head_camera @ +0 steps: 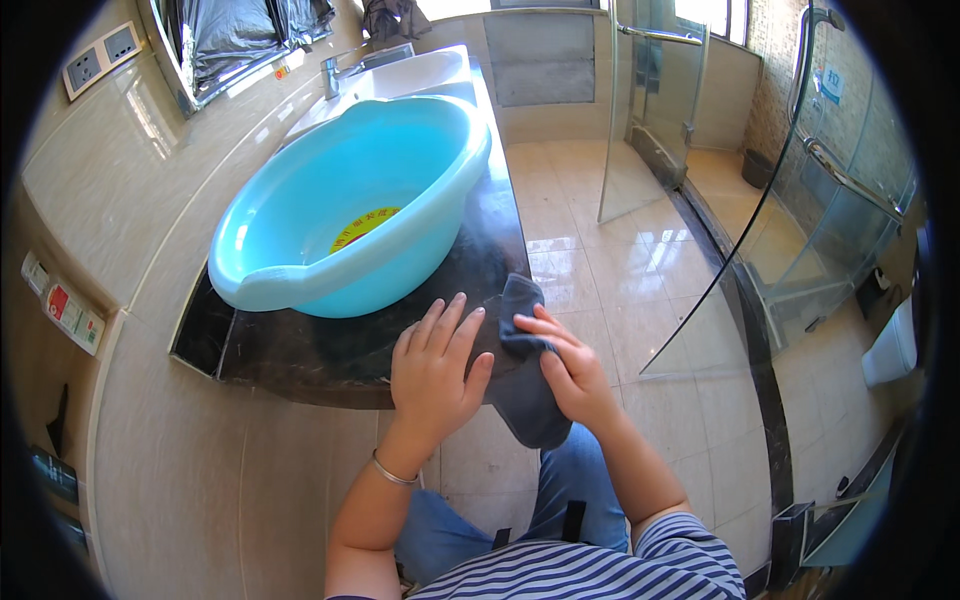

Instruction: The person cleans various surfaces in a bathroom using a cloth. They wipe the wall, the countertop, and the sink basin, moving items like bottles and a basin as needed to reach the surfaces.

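My right hand [574,367] grips a dark grey cloth [531,394] at the front right corner of the black stone countertop [337,360]. The cloth is folded near my fingers, and its rounded lower end hangs over the edge above my knee. Its shape is sock-like, but I cannot tell exactly what it is. My left hand [439,364] is spread palm down at the counter's front edge, left of the cloth, and holds nothing. Beyond it a large light blue plastic basin [352,281] stands on the counter, with a yellow printed label [364,227] on its inner bottom.
Behind the basin is a white washbasin [431,75] with a chrome faucet [331,79]. A glass shower door [720,225] stands ajar to the right above the tiled floor [592,285]. At left, a wall niche holds a labelled bottle [69,309]. A wall socket [84,67] is above.
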The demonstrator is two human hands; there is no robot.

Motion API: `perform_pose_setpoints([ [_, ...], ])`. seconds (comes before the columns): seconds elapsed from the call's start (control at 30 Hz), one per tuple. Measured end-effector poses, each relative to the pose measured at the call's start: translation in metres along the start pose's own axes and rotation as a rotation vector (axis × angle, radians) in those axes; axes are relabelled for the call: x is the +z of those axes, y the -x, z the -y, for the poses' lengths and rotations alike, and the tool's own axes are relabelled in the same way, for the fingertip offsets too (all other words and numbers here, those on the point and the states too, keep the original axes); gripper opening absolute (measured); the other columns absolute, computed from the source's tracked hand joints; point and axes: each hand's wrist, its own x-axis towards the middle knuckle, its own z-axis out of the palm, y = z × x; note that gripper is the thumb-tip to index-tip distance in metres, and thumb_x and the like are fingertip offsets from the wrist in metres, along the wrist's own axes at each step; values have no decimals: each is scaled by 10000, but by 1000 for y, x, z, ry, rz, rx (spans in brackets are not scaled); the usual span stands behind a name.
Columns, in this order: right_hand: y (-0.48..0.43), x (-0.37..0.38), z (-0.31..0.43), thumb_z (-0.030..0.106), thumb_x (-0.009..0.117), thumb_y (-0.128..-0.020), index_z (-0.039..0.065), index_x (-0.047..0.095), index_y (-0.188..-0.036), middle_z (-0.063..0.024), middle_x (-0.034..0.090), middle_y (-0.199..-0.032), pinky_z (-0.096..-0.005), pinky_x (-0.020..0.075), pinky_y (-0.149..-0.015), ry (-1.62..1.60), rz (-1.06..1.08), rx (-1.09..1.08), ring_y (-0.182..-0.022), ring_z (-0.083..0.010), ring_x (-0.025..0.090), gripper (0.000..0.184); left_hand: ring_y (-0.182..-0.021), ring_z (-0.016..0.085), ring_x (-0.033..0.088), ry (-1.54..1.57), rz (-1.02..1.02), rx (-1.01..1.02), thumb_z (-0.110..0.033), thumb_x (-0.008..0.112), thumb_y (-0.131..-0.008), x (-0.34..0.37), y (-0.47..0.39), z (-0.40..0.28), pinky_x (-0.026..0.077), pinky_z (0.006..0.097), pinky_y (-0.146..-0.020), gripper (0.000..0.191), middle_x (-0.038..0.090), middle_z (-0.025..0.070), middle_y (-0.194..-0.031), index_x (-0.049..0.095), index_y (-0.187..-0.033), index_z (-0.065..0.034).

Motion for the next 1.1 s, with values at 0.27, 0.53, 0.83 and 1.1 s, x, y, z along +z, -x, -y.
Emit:
perform_pose_setpoints([
  [0.27,-61,-5,-42,101,458,-918,-50,603,-1076,-102,557,-1266,-355,289,-1062,69,-16,77,-1309,-293,367,262,-1182,345,468,38,230,45,-311,486,-887,-7,-7,-4,353,460,-962,415,499,172,-1295,550,-1182,-26],
  [0.53,-125,-16,-89,175,494,-915,-15,612,-1090,-106,552,-1271,-359,308,-1054,149,58,90,-1302,-298,374,284,-1324,363,288,29,530,132,-452,475,-883,-6,-51,-7,200,490,-1077,657,346,244,-1395,393,-1326,27],
  [0.83,-200,-29,-130,204,522,-858,59,580,-1203,-146,469,-1346,-406,288,-1074,488,204,67,-1311,-335,344,379,-1348,409,201,179,784,78,-534,485,-840,-1,-64,-7,146,554,-1065,780,212,267,-1450,317,-1376,7],
  [1.1,-148,-30,-51,220,599,-802,121,588,-1206,-108,473,-1344,-507,303,-1048,442,557,28,-1286,-333,375,417,-1276,385,314,267,841,-55,-528,537,-811,-6,-54,-14,198,554,-1050,715,366,252,-1338,438,-1309,-25],
])
